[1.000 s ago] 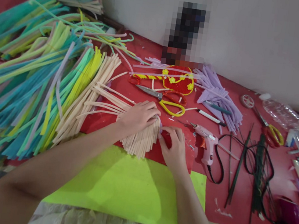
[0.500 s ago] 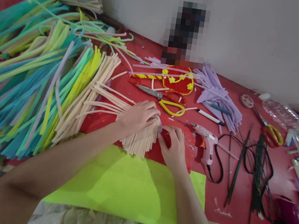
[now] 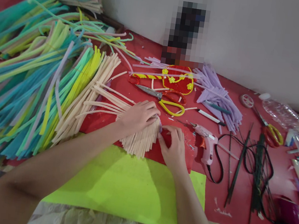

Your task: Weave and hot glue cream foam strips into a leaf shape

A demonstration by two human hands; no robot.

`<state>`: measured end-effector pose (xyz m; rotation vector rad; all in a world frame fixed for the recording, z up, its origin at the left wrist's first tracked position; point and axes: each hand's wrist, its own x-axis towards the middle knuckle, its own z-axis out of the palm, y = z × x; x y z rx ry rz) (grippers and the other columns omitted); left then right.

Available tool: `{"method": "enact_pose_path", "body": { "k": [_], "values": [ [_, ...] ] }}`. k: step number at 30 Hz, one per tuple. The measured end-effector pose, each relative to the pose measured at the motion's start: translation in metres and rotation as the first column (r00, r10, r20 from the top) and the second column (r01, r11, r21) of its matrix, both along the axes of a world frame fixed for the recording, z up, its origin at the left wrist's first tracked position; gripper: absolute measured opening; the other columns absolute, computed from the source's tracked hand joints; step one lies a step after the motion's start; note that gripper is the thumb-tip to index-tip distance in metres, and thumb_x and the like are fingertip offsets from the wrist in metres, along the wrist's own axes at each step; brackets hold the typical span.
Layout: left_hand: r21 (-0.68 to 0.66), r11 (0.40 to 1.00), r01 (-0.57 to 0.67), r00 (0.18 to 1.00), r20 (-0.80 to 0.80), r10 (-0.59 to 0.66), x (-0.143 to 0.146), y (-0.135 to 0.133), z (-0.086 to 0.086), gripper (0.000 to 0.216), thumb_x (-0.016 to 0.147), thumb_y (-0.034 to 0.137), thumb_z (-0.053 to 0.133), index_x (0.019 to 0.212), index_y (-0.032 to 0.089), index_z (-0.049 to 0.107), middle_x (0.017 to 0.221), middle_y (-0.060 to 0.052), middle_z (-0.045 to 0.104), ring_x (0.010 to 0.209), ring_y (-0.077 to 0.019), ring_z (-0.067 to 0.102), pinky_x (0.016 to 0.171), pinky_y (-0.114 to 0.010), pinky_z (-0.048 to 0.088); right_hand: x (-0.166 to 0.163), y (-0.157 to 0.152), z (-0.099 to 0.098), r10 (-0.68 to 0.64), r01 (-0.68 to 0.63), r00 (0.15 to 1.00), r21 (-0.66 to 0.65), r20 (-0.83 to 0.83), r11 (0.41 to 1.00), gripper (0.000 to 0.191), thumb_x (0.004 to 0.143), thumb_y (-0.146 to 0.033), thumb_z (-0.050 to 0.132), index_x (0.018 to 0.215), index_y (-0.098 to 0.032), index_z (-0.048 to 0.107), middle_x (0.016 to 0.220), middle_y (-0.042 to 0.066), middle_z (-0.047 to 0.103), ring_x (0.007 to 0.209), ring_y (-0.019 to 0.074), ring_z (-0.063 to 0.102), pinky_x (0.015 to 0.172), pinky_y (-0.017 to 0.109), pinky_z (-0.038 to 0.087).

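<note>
A fan of cream pipe cleaners [image 3: 141, 140] lies on the red table, its lower ends spreading toward me. My left hand [image 3: 141, 115] rests over the upper part of it, fingers bent and pressing it down. A light purple strip [image 3: 160, 125], apparently another pipe cleaner, runs along the fan's upper right edge. My right hand [image 3: 173, 145] pinches that edge between thumb and fingertips; the exact contact is small and partly hidden. Longer cream stems [image 3: 106, 102] stick out to the left from beneath my left hand.
Bundled coloured pipe cleaners [image 3: 44, 86] cover the left side. Scissors [image 3: 165, 99] lie beyond my hands, with purple pipe cleaners [image 3: 218, 95] behind. To the right are a pink glue gun [image 3: 206, 140], dark wires [image 3: 257, 175] and a plastic bottle [image 3: 285, 112]. A yellow-green sheet [image 3: 124, 190] lies in front.
</note>
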<state>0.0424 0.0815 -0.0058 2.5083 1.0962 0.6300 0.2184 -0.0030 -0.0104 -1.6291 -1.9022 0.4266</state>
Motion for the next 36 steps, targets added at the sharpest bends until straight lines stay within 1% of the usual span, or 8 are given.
{"method": "enact_pose_path", "body": {
  "k": [5, 11, 16, 23, 31, 36],
  "values": [
    [0.003, 1.0, 0.008, 1.0, -0.004, -0.008, 0.0003, 0.0005, 0.0003, 0.018, 0.093, 0.023, 0.048, 0.104, 0.015, 0.06, 0.104, -0.008, 0.061, 0.096, -0.0204, 0.055, 0.085, -0.035, 0.044, 0.0005, 0.0, -0.0003, 0.004, -0.004, 0.999, -0.01, 0.032, 1.0, 0.019, 0.091, -0.026, 0.049, 0.107, -0.025, 0.057, 0.101, 0.009, 0.056, 0.097, 0.0243, 0.053, 0.087, 0.044, 0.045],
    [0.008, 1.0, 0.008, 1.0, -0.004, -0.008, 0.0001, 0.0007, 0.0014, 0.016, 0.093, 0.021, 0.048, 0.103, 0.016, 0.06, 0.102, -0.007, 0.061, 0.094, -0.0199, 0.054, 0.084, -0.034, 0.044, 0.0029, 0.0, -0.004, 0.013, -0.012, 1.0, -0.015, 0.025, 1.0, 0.013, 0.089, -0.024, 0.05, 0.1, -0.025, 0.058, 0.102, 0.008, 0.055, 0.098, 0.0241, 0.053, 0.087, 0.044, 0.044],
    [0.015, 1.0, 0.007, 1.0, 0.001, -0.007, 0.0004, 0.0004, 0.0007, 0.015, 0.092, 0.02, 0.049, 0.102, 0.016, 0.06, 0.102, -0.007, 0.061, 0.095, -0.02, 0.055, 0.084, -0.034, 0.044, 0.0018, -0.0004, -0.0021, 0.012, -0.012, 1.0, -0.002, 0.027, 1.0, 0.018, 0.09, -0.023, 0.05, 0.106, -0.026, 0.058, 0.101, 0.008, 0.055, 0.096, 0.0239, 0.053, 0.087, 0.044, 0.044],
    [0.003, 1.0, 0.001, 1.0, -0.003, -0.001, 0.0002, -0.0004, 0.0011, 0.016, 0.092, 0.021, 0.049, 0.103, 0.015, 0.06, 0.102, -0.007, 0.061, 0.096, -0.0208, 0.055, 0.085, -0.035, 0.044, 0.0036, -0.0005, -0.0051, 0.006, -0.006, 1.0, -0.007, 0.01, 1.0, 0.013, 0.088, -0.023, 0.051, 0.1, -0.025, 0.057, 0.101, 0.008, 0.056, 0.098, 0.0241, 0.053, 0.086, 0.044, 0.045],
    [0.01, 1.0, 0.002, 1.0, 0.014, -0.002, 0.0008, 0.0005, 0.0, 0.016, 0.093, 0.021, 0.048, 0.103, 0.017, 0.06, 0.103, -0.007, 0.061, 0.095, -0.0203, 0.055, 0.084, -0.034, 0.044, 0.0035, -0.0003, -0.0042, 0.011, -0.011, 1.0, -0.014, 0.015, 1.0, 0.015, 0.088, -0.022, 0.051, 0.099, -0.026, 0.059, 0.101, 0.007, 0.055, 0.097, 0.0239, 0.053, 0.086, 0.044, 0.045],
    [0.001, 1.0, 0.003, 1.0, 0.003, -0.003, 0.0006, 0.0003, 0.0006, 0.016, 0.092, 0.021, 0.05, 0.104, 0.015, 0.06, 0.104, -0.007, 0.061, 0.096, -0.0202, 0.055, 0.085, -0.034, 0.044, 0.0024, -0.0006, -0.0031, 0.01, -0.01, 1.0, -0.009, 0.023, 1.0, 0.014, 0.089, -0.022, 0.051, 0.099, -0.026, 0.059, 0.101, 0.007, 0.054, 0.097, 0.0235, 0.053, 0.086, 0.043, 0.045]
  ]
}}
